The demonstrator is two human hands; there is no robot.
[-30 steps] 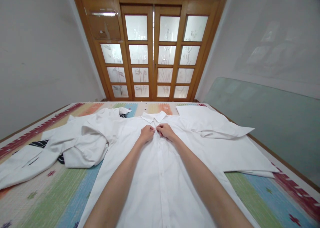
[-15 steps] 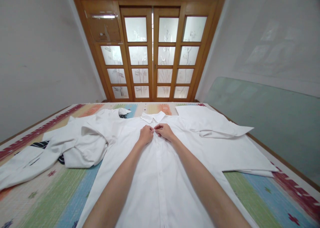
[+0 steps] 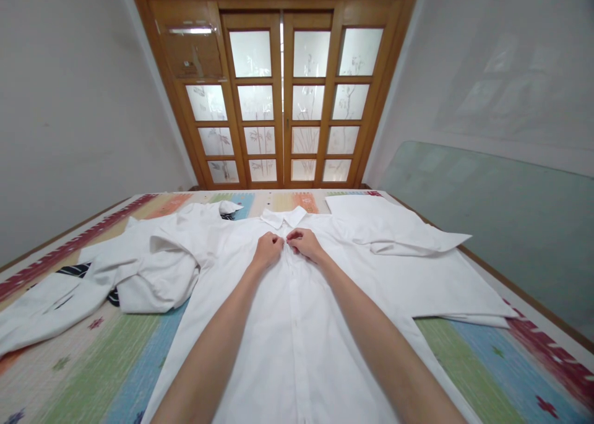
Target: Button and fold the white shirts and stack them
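Note:
A white collared shirt (image 3: pixel 269 362) lies spread front side up, its collar (image 3: pixel 284 217) pointing away from me. Just below the collar, my left hand (image 3: pixel 269 249) pinches the edge of the front placket with curled fingers. Close beside it on the right, my right hand (image 3: pixel 304 244) grips the placket's other side between thumb and fingertips. A small gap separates the two sets of fingertips. Whether a button sits between them is too small to make out. Down the shirt's middle runs the placket (image 3: pixel 299 350).
A crumpled white garment (image 3: pixel 158 269) with dark striped lining lies at the left. Folded white cloth (image 3: pixel 380 226) rests at the right, by the shirt's sleeve. Underneath is a colourful striped cover (image 3: pixel 106 356). Beyond stand wooden glazed doors (image 3: pixel 283 102); a greenish glass panel (image 3: pixel 464 195) leans on the right wall.
My left hand's fingertips have shifted very slightly left, away from the right hand's. Both hands stay at the placket below the collar, and the garments lie as before.

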